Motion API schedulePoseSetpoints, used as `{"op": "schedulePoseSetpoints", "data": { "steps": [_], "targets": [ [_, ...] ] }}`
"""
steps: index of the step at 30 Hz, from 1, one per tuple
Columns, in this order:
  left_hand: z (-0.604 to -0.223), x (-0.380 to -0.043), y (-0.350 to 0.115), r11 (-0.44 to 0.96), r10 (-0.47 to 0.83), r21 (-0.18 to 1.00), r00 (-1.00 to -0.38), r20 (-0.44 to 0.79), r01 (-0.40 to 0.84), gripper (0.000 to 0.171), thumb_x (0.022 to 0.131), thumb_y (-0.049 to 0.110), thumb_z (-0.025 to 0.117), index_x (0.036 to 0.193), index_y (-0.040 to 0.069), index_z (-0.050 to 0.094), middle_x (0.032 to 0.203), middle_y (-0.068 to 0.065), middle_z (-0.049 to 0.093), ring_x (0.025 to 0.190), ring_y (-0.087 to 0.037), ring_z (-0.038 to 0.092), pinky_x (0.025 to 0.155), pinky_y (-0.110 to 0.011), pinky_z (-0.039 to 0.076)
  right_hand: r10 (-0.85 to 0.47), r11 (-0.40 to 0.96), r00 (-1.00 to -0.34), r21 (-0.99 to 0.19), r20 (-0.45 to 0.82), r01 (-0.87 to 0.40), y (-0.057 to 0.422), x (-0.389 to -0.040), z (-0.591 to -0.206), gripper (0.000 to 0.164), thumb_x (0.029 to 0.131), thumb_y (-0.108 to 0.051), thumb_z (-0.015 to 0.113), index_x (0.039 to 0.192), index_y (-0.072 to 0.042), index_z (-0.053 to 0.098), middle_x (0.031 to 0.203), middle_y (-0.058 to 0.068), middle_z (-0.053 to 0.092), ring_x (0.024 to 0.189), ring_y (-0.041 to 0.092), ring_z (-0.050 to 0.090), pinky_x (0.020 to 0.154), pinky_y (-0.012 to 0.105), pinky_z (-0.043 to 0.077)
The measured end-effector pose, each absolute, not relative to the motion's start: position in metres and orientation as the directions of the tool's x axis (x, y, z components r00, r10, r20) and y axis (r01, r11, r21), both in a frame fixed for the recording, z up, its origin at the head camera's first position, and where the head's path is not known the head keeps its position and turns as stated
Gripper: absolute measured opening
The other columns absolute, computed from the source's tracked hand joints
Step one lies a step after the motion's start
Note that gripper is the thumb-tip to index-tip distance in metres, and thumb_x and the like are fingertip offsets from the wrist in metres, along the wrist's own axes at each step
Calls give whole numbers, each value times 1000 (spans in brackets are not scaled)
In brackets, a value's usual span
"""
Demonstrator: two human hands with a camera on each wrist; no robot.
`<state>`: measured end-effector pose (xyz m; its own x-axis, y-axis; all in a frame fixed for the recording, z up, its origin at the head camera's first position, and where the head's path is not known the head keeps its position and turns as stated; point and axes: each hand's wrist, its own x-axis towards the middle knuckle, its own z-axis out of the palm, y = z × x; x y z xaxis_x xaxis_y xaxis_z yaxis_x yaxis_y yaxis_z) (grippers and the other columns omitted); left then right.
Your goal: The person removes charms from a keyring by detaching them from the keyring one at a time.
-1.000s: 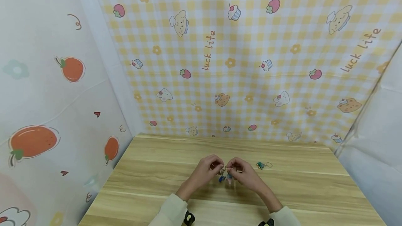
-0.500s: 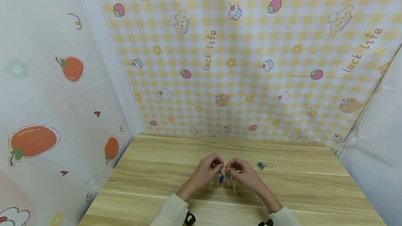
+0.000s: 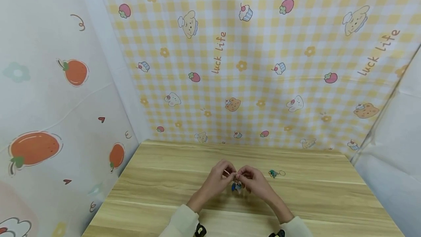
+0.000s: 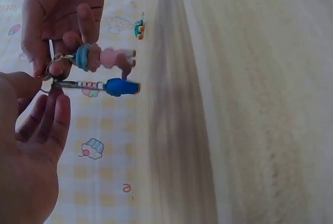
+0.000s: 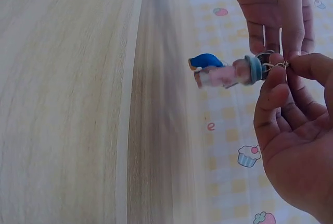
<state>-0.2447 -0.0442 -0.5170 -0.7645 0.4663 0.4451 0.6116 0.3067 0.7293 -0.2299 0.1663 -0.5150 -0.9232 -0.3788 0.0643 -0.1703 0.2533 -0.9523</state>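
Observation:
Above the table, my left hand [image 3: 219,176] and right hand [image 3: 258,182] meet at their fingertips. Two keychains dangle from the rings between them. One carries a pink figure [image 4: 109,58] with a turquoise hat; its ring and chain are pinched in my right fingers, seen in the right wrist view. The other, a blue charm [image 4: 122,87] on a metal clasp, hangs from my left thumb and fingers. In the left wrist view both charms hang side by side. Fingertips partly hide where the rings meet.
A green keychain [image 3: 273,173] with a metal ring lies on the wooden table [image 3: 158,178], just right of my right hand. A yellow checked cloth [image 3: 263,46] hangs behind the table, and a white printed cloth [image 3: 59,101] stands on the left.
My left hand has moved slightly to the right, so the fingertips are closer together. The blue charm and the pink figure have swung nearer each other. The green keychain stays put.

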Motion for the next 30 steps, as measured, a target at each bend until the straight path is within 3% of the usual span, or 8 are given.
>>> {"op": "schedulePoseSetpoints", "data": {
  "steps": [4,12,19,25,30],
  "targets": [
    [-521,-243,-43,297,474,732,-760,444,613,6,101,3,70,101,6,65,111,-9,63,101,-21,63,85,-35,63,-347,248,-935,-955,71,-164,167,-231,-515,24,110,-21,61,112,3,65,95,21,73,69,19,63,50,28,48],
    [-526,-238,-35,440,447,695,-810,379,569,18,99,18,78,100,12,61,107,1,59,100,-12,60,86,-30,61,-272,214,-961,-971,42,-103,164,-231,-513,25,108,-20,64,110,5,67,101,18,77,81,14,67,58,31,55],
    [-528,-238,-33,500,402,630,-804,439,594,13,100,7,74,98,14,64,104,2,59,100,-11,61,87,-33,62,-239,203,-971,-977,10,-60,160,-231,-513,24,107,-20,65,110,3,71,105,11,77,92,19,69,65,30,58],
    [-528,-238,-34,528,392,568,-775,496,631,15,95,2,76,95,13,65,103,1,60,99,-13,61,86,-32,62,-231,218,-973,-974,5,-57,158,-229,-512,25,107,-21,65,111,3,72,96,10,72,76,15,60,59,27,50],
    [-528,-239,-35,511,397,582,-774,494,633,15,94,1,76,94,12,65,100,0,62,94,-11,63,83,-29,62,-201,272,-980,-961,1,-56,155,-229,-512,20,106,-23,67,111,-4,71,94,15,68,69,15,55,55,23,42]
  ]
}}
